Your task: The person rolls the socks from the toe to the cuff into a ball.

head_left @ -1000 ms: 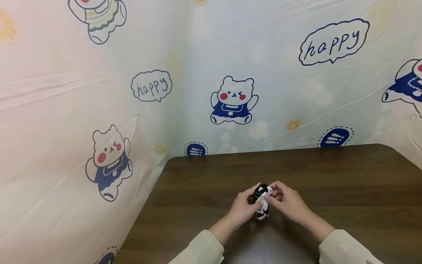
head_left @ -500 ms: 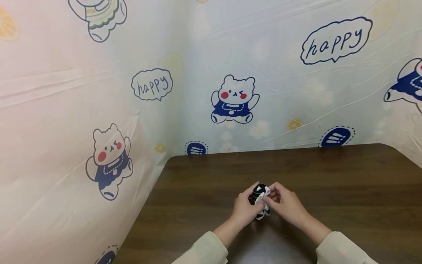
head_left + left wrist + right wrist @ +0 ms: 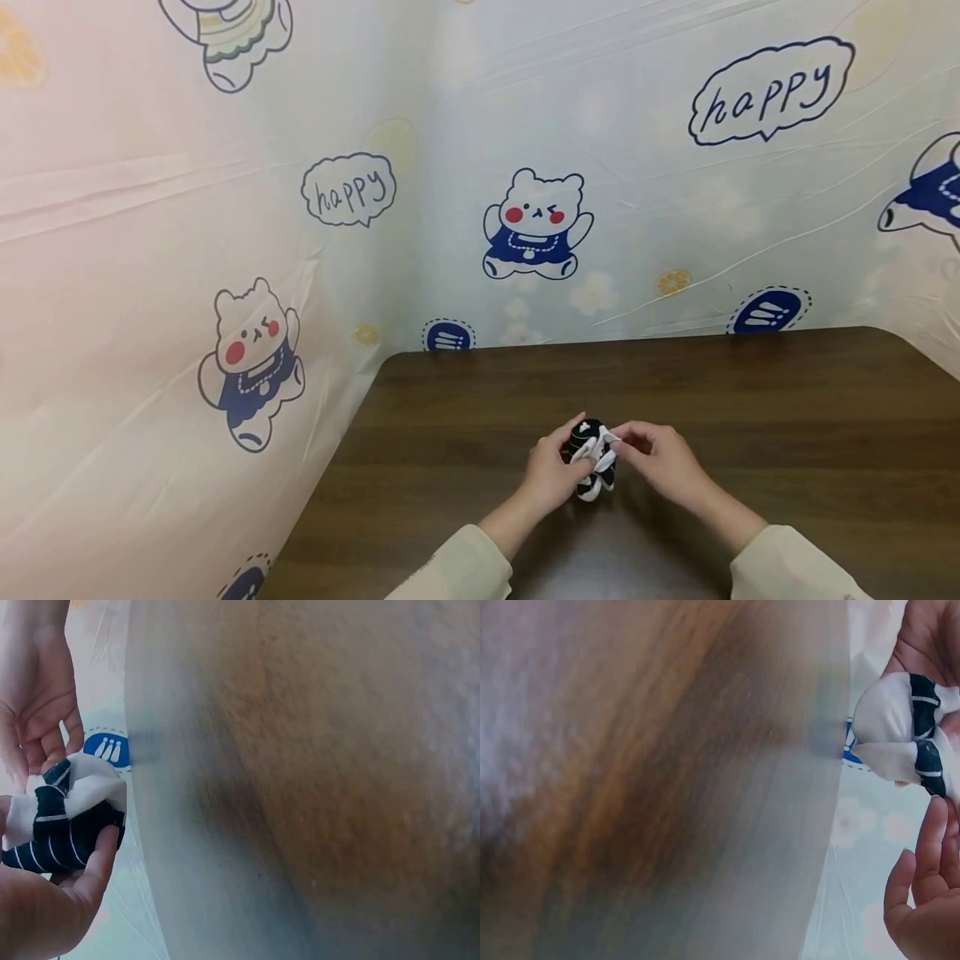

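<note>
Above the table, my left hand (image 3: 551, 473) grips a bundle of black socks (image 3: 586, 431) with thin white stripes and white parts. Its thumb lies across the near side. From the right, my right hand (image 3: 663, 460) pinches a white edge of the bundle between thumb and fingertips. In the left wrist view the socks (image 3: 69, 817) show a white fold over the striped black roll, with the left fingers (image 3: 97, 862) wrapped beneath. Two white sections with black bands show on the socks (image 3: 889, 724) in the right wrist view. The inner layers are hidden.
A dark brown wooden table (image 3: 465, 417) spreads beneath both hands. Behind it and to the left hangs a pale curtain (image 3: 450, 192) printed with bears and the word "happy". Light-coloured sleeves (image 3: 468, 567) cover the forearms.
My right hand has shifted slightly right, its fingertips now at the bundle's outer white edge. The socks and left hand have moved a little left, with the left grip kept.
</note>
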The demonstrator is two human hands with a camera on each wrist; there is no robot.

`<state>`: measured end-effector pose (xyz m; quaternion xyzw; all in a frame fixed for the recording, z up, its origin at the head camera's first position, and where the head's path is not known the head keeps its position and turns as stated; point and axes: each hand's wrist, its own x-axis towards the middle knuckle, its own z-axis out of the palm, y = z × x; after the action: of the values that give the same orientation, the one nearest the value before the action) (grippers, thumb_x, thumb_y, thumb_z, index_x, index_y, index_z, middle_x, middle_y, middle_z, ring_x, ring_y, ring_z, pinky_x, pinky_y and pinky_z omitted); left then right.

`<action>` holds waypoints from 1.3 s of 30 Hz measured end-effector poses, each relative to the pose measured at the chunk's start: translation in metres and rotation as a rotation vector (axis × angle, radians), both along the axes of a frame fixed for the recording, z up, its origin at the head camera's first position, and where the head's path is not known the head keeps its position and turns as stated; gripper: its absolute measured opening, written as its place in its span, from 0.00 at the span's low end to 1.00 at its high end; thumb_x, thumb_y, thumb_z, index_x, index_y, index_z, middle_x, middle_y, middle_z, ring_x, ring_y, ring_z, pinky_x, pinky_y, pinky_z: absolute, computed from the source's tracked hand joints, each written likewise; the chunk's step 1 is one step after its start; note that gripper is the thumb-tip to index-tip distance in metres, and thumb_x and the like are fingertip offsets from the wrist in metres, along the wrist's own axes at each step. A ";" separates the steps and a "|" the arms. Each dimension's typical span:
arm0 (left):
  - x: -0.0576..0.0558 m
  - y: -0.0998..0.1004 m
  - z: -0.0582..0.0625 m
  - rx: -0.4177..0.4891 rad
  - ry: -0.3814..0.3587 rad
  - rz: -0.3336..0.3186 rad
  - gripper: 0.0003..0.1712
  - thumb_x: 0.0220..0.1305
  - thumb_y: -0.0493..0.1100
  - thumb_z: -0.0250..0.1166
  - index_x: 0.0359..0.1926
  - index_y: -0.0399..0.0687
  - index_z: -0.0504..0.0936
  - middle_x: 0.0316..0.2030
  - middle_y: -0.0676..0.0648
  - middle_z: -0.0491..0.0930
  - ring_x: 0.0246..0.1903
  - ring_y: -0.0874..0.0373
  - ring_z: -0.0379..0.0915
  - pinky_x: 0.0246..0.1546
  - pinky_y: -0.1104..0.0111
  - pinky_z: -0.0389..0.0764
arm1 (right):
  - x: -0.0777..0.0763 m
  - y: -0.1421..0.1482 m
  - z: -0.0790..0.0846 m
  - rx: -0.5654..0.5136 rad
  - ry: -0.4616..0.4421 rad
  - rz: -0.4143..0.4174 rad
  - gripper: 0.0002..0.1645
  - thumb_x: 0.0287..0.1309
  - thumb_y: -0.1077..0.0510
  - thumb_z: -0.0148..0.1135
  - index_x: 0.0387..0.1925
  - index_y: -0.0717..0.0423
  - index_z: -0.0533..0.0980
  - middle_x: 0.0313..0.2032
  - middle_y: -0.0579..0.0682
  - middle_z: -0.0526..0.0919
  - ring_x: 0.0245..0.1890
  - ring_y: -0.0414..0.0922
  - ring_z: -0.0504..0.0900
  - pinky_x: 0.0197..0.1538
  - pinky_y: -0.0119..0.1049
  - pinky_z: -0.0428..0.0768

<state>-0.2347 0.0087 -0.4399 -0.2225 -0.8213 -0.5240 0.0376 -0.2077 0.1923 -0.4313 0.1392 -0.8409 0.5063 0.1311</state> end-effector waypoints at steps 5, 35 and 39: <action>0.000 0.000 0.000 -0.001 -0.002 -0.015 0.35 0.47 0.31 0.66 0.62 0.45 0.74 0.43 0.46 0.83 0.35 0.64 0.77 0.34 0.74 0.75 | 0.000 0.006 -0.002 -0.086 -0.132 0.010 0.09 0.62 0.60 0.60 0.40 0.62 0.80 0.35 0.51 0.83 0.33 0.39 0.78 0.36 0.34 0.76; 0.007 0.001 0.012 0.254 -0.340 -0.127 0.22 0.54 0.32 0.66 0.49 0.39 0.69 0.33 0.39 0.83 0.33 0.56 0.80 0.31 0.68 0.78 | 0.010 -0.001 0.009 0.076 0.288 0.091 0.12 0.57 0.67 0.63 0.35 0.46 0.73 0.28 0.38 0.77 0.25 0.34 0.72 0.27 0.30 0.72; 0.007 0.001 0.014 0.263 -0.345 -0.136 0.20 0.55 0.31 0.66 0.48 0.39 0.70 0.34 0.39 0.83 0.34 0.55 0.80 0.32 0.67 0.78 | 0.006 -0.001 0.013 0.211 0.389 0.072 0.16 0.52 0.66 0.67 0.35 0.43 0.75 0.29 0.36 0.78 0.25 0.33 0.72 0.27 0.30 0.72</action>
<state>-0.2280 0.0099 -0.4257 -0.1776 -0.7233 -0.6582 -0.1102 -0.2017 0.1912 -0.4179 0.2770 -0.8427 0.3833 0.2574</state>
